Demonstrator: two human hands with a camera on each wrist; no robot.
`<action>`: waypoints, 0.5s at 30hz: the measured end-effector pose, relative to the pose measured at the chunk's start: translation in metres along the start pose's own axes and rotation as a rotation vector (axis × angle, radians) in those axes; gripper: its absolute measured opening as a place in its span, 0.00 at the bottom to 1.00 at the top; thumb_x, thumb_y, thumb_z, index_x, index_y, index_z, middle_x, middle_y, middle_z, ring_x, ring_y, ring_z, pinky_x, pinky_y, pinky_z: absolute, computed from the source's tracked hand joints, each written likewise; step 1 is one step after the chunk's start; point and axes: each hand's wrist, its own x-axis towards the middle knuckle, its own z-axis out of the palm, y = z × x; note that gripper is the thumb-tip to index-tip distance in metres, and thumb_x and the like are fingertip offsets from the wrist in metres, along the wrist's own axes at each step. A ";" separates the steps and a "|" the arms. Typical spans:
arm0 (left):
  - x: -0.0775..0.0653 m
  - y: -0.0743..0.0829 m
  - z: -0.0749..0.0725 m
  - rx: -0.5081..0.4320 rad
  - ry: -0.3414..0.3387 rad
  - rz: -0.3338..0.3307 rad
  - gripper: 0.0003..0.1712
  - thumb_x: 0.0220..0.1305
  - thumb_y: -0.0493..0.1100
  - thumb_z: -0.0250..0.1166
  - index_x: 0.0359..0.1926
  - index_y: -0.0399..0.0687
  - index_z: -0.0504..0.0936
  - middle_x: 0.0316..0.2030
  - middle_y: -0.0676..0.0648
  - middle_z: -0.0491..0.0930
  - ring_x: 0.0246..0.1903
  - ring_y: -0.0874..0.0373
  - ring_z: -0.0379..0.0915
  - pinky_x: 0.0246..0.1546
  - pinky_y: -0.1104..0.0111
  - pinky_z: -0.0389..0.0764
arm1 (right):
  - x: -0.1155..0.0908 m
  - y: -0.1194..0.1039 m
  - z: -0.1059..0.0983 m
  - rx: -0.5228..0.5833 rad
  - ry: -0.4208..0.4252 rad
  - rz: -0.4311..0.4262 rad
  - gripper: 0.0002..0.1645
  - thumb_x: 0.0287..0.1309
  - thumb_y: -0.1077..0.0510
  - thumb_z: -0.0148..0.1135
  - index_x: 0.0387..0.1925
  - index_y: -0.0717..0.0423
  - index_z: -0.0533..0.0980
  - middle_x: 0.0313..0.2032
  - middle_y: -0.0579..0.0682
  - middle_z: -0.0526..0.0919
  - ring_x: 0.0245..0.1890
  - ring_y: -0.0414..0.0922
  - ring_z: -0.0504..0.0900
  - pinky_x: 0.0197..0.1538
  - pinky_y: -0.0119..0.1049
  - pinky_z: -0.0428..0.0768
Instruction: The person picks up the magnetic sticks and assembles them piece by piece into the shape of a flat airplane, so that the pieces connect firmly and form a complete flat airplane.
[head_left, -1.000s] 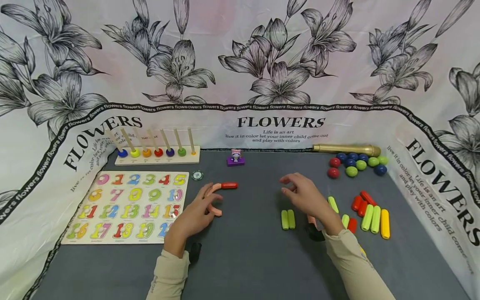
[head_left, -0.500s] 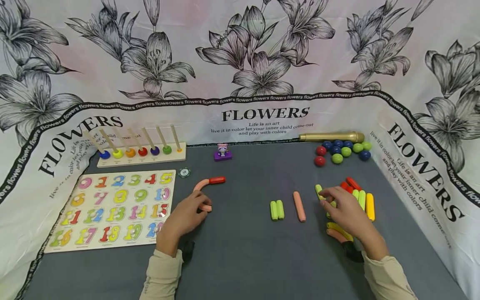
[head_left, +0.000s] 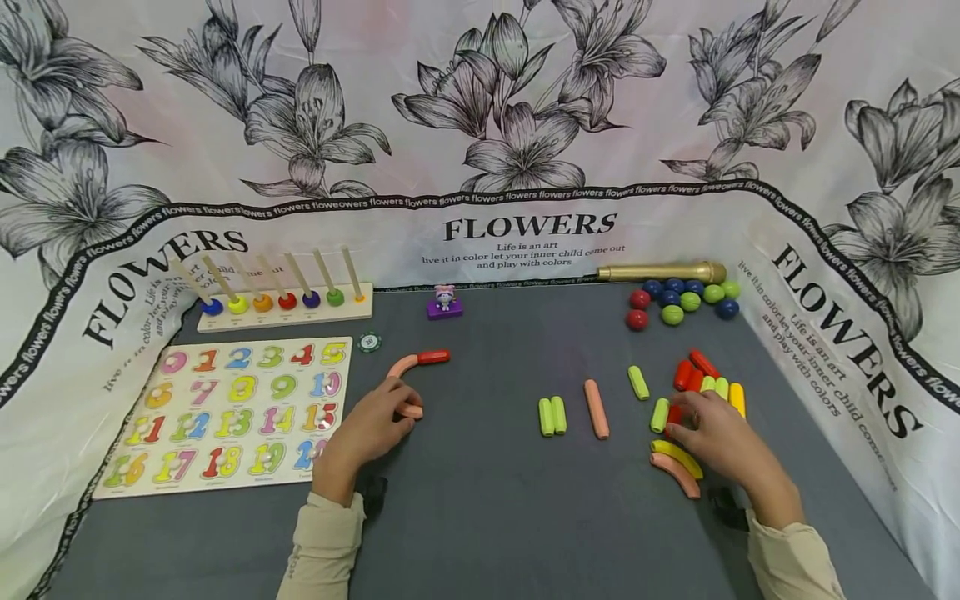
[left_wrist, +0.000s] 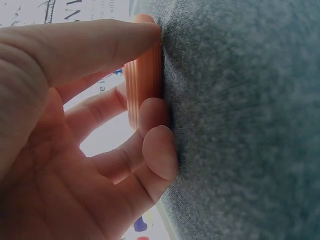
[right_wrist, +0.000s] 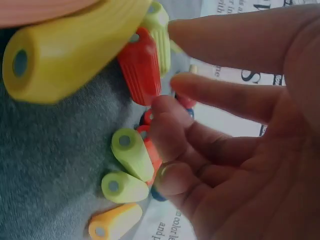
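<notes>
My left hand (head_left: 372, 433) rests low by the number board, its thumb and fingers round a ribbed peach tube piece (left_wrist: 145, 80). Beyond those fingers, a curved peach piece (head_left: 401, 365) runs up to a red tube piece (head_left: 433, 357), end to end. Over on the right, my right hand (head_left: 723, 442) hovers among loose tube pieces, thumb and index finger apart with nothing between them. Just ahead of its fingertips lie a short red piece (right_wrist: 141, 70) and a green piece (head_left: 660, 415). A curved yellow piece (head_left: 677, 458) and a curved peach piece (head_left: 677, 477) lie nearer the body.
A number board (head_left: 225, 417) and peg stand (head_left: 285, 317) occupy the left. Two green pieces (head_left: 552, 417) and a straight peach piece (head_left: 597, 409) lie mid-table. Coloured balls (head_left: 672, 315), a gold rod (head_left: 660, 272) and a purple-based figurine (head_left: 446, 303) stand along the back.
My right hand has moved right, from above the mid-table pieces to the cluster of coloured pieces. The left hand stays at the peach piece. The head view has shifted slightly.
</notes>
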 end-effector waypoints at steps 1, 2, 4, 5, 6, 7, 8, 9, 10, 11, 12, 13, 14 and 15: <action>0.000 0.000 0.000 -0.002 0.001 0.003 0.09 0.70 0.31 0.70 0.49 0.42 0.87 0.50 0.46 0.78 0.51 0.44 0.78 0.59 0.44 0.77 | 0.000 0.000 0.001 0.004 -0.020 0.008 0.25 0.64 0.62 0.74 0.55 0.76 0.78 0.32 0.52 0.77 0.31 0.48 0.73 0.33 0.42 0.74; 0.000 0.000 0.001 -0.002 0.003 0.006 0.09 0.70 0.31 0.70 0.49 0.42 0.87 0.50 0.46 0.78 0.51 0.44 0.78 0.59 0.45 0.77 | 0.001 0.000 0.002 0.008 -0.039 0.016 0.26 0.64 0.62 0.74 0.56 0.76 0.77 0.30 0.50 0.76 0.30 0.47 0.72 0.32 0.41 0.72; 0.001 -0.001 0.002 0.001 0.006 0.004 0.09 0.70 0.31 0.71 0.48 0.43 0.87 0.49 0.47 0.78 0.50 0.45 0.78 0.58 0.45 0.77 | 0.002 0.001 0.003 0.015 -0.074 0.038 0.28 0.65 0.62 0.73 0.59 0.78 0.75 0.28 0.49 0.74 0.27 0.46 0.70 0.30 0.39 0.70; 0.001 -0.001 0.002 0.002 0.007 -0.001 0.09 0.70 0.31 0.71 0.48 0.43 0.87 0.49 0.47 0.78 0.50 0.45 0.78 0.58 0.46 0.77 | 0.003 0.001 0.004 0.018 -0.088 0.049 0.29 0.66 0.62 0.72 0.60 0.79 0.73 0.27 0.49 0.72 0.25 0.46 0.70 0.29 0.39 0.69; 0.001 -0.001 0.002 0.002 0.007 -0.006 0.09 0.70 0.31 0.71 0.48 0.43 0.87 0.49 0.48 0.78 0.50 0.45 0.78 0.58 0.46 0.78 | 0.004 0.001 0.005 0.019 -0.099 0.058 0.30 0.66 0.63 0.72 0.61 0.79 0.72 0.27 0.49 0.72 0.25 0.46 0.70 0.29 0.39 0.69; 0.001 -0.002 0.002 0.002 0.008 -0.012 0.08 0.70 0.31 0.71 0.48 0.44 0.87 0.49 0.48 0.78 0.49 0.46 0.78 0.58 0.47 0.78 | 0.005 0.000 0.005 0.020 -0.111 0.071 0.31 0.67 0.62 0.71 0.62 0.80 0.72 0.26 0.49 0.72 0.24 0.46 0.70 0.29 0.39 0.69; 0.001 -0.002 0.002 0.004 0.011 -0.019 0.08 0.70 0.32 0.71 0.48 0.44 0.87 0.49 0.48 0.78 0.49 0.46 0.77 0.58 0.47 0.78 | 0.007 0.000 0.006 0.020 -0.118 0.078 0.31 0.67 0.62 0.71 0.62 0.80 0.71 0.26 0.49 0.72 0.24 0.46 0.70 0.29 0.39 0.69; 0.001 -0.002 0.001 0.006 0.012 -0.025 0.08 0.70 0.32 0.71 0.47 0.44 0.87 0.49 0.48 0.78 0.48 0.47 0.77 0.58 0.47 0.78 | 0.008 -0.001 0.006 0.020 -0.123 0.084 0.32 0.67 0.62 0.71 0.63 0.80 0.71 0.26 0.49 0.72 0.24 0.46 0.70 0.29 0.40 0.70; 0.002 -0.002 0.002 0.009 0.013 -0.028 0.08 0.70 0.32 0.72 0.47 0.45 0.87 0.49 0.48 0.78 0.48 0.47 0.77 0.58 0.47 0.78 | 0.008 0.000 0.006 0.022 -0.124 0.089 0.32 0.67 0.63 0.71 0.63 0.80 0.71 0.26 0.49 0.73 0.24 0.46 0.71 0.29 0.40 0.70; 0.002 -0.002 0.002 0.012 0.014 -0.028 0.08 0.70 0.32 0.72 0.47 0.45 0.87 0.49 0.48 0.78 0.48 0.47 0.77 0.57 0.48 0.78 | 0.008 0.000 0.007 0.023 -0.122 0.094 0.32 0.66 0.63 0.71 0.62 0.80 0.71 0.26 0.49 0.73 0.24 0.47 0.71 0.29 0.40 0.71; 0.002 -0.002 0.003 0.017 0.019 -0.022 0.08 0.70 0.32 0.72 0.47 0.45 0.87 0.48 0.48 0.78 0.47 0.47 0.77 0.57 0.48 0.78 | 0.007 0.000 0.007 0.027 -0.117 0.098 0.32 0.65 0.63 0.71 0.62 0.80 0.71 0.27 0.50 0.73 0.25 0.47 0.71 0.30 0.41 0.71; 0.001 -0.002 0.003 0.020 0.021 -0.019 0.08 0.70 0.32 0.72 0.46 0.45 0.87 0.48 0.48 0.78 0.47 0.47 0.77 0.56 0.48 0.78 | 0.007 0.000 0.007 0.031 -0.110 0.102 0.31 0.64 0.64 0.71 0.62 0.79 0.71 0.27 0.50 0.73 0.25 0.47 0.71 0.30 0.41 0.72; 0.001 -0.002 0.003 0.022 0.024 -0.018 0.07 0.70 0.32 0.72 0.46 0.45 0.87 0.48 0.48 0.78 0.47 0.47 0.78 0.56 0.48 0.78 | 0.007 0.000 0.007 0.037 -0.098 0.102 0.31 0.63 0.65 0.71 0.61 0.79 0.70 0.28 0.50 0.74 0.26 0.47 0.72 0.30 0.42 0.72; 0.001 -0.002 0.004 0.021 0.024 -0.016 0.07 0.70 0.32 0.72 0.46 0.45 0.87 0.48 0.48 0.78 0.47 0.48 0.77 0.56 0.48 0.78 | 0.006 0.000 0.007 0.046 -0.088 0.104 0.30 0.63 0.65 0.71 0.60 0.78 0.70 0.28 0.51 0.74 0.26 0.47 0.72 0.31 0.42 0.73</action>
